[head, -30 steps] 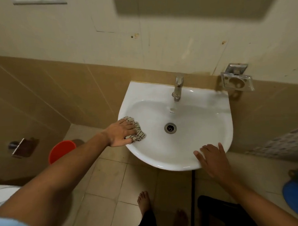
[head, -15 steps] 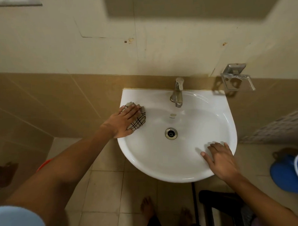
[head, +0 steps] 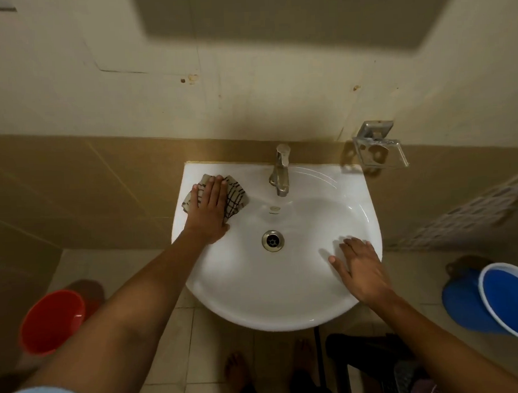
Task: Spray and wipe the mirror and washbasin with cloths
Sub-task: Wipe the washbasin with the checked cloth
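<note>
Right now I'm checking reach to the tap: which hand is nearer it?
Left. The left hand presses the checked cloth on the washbasin rim beside the tap; the right hand rests flat on the near right rim, farther off.

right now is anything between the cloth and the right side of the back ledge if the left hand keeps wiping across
Yes: the tap stands on the back ledge of the washbasin, right of the cloth under the left hand. The wipe must go around its base.

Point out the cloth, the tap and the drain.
cloth (head: 236, 197), head view, checked part right of the left hand
tap (head: 281, 177), head view, its metal body
drain (head: 272, 240), head view, centre of the grate
</note>
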